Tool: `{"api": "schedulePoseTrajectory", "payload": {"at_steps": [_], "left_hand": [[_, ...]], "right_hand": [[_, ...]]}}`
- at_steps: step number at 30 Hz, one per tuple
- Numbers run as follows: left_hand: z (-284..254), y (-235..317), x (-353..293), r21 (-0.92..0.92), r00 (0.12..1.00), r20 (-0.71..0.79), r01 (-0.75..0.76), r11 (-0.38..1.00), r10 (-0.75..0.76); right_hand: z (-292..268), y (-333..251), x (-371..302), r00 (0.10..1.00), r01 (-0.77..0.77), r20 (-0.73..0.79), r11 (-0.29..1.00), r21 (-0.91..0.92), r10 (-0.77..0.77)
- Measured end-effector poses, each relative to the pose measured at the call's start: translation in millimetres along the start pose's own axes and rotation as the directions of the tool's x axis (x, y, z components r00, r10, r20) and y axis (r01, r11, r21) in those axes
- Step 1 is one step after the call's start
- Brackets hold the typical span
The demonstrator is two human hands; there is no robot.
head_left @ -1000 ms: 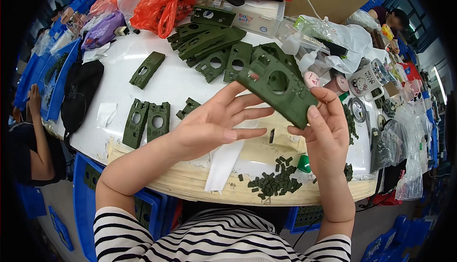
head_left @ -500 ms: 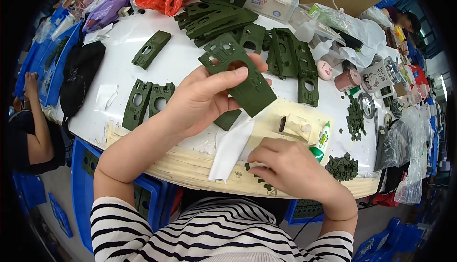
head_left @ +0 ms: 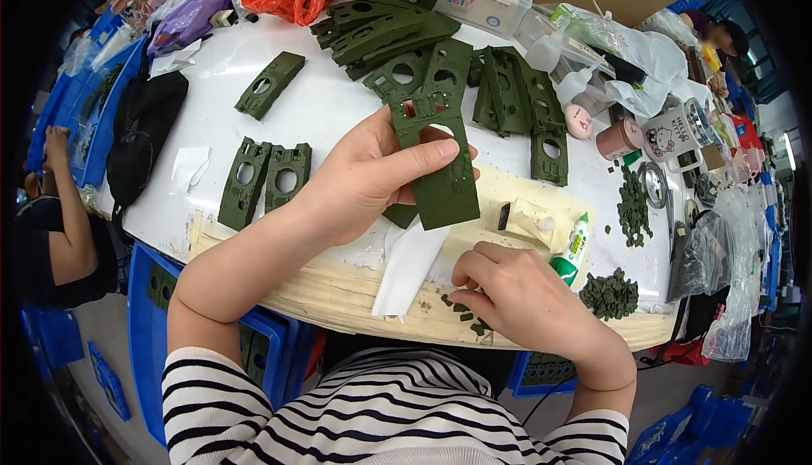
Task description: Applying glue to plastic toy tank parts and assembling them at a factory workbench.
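Note:
My left hand (head_left: 359,173) grips a dark green plastic model hull panel (head_left: 447,194), with the thumb on its face beside a round hole. The panel is held upright above the table, its plain end toward me. Close to the front edge, my right hand (head_left: 537,300) is curled, thumb and forefinger drawn together beside a few small green plastic pieces (head_left: 465,316). Whatever lies between those fingertips is too small to make out. A white cloth (head_left: 406,270) lies between the hands. A green-and-white glue tube (head_left: 571,252) rests past my right hand.
More green panels (head_left: 393,38) are stacked at the back, and others (head_left: 288,173) lie at left. Heaps of small green pieces (head_left: 611,296) sit at right, near a mug (head_left: 672,135). A black bag (head_left: 144,135) lies on the left edge; blue crates (head_left: 152,330) stand below.
My left hand has turned the panel more upright, its plain end swinging left and down. My right hand has shifted slightly right, uncovering more of the small pieces.

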State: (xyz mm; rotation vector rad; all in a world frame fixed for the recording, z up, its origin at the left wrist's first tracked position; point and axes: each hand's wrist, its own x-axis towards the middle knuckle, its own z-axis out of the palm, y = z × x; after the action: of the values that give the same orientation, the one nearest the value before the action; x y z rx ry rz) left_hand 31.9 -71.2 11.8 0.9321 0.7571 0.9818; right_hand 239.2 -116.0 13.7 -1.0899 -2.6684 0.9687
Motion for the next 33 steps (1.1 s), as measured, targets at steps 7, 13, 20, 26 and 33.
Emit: {"api": "schedulePoseTrajectory", "payload": {"at_steps": [7, 13, 20, 26, 33], "left_hand": [[1.9, -2.9, -2.1, 0.071, 0.999, -0.039, -0.005, 0.997, 0.008], [1.0, -4.9, -1.7, 0.103, 0.999, -0.031, 0.021, 0.994, -0.018], [1.9, -8.4, -2.6, -0.018, 0.993, 0.095, 0.075, 0.997, -0.073], [11.0, -19.2, -9.8, 0.104, 0.959, 0.25, 0.11, 0.989, -0.132], [16.1, -32.5, -13.0, 0.122, 0.927, 0.371, 0.017, 0.992, -0.062]], "right_hand": [[13.3, -6.4, 0.1, 0.994, 0.087, 0.07, 0.99, -0.112, -0.079], [18.2, -10.5, -2.0, 0.984, 0.178, 0.06, 0.968, -0.176, -0.17], [-17.6, -12.9, -6.9, 0.918, 0.291, -0.331, 0.939, 0.184, -0.22], [-37.8, -1.6, -9.8, 0.862, 0.133, -0.425, 0.687, 0.714, 0.275], [-31.0, 5.0, -4.6, 0.818, 0.213, -0.557, 0.821, 0.53, 0.147]]}}
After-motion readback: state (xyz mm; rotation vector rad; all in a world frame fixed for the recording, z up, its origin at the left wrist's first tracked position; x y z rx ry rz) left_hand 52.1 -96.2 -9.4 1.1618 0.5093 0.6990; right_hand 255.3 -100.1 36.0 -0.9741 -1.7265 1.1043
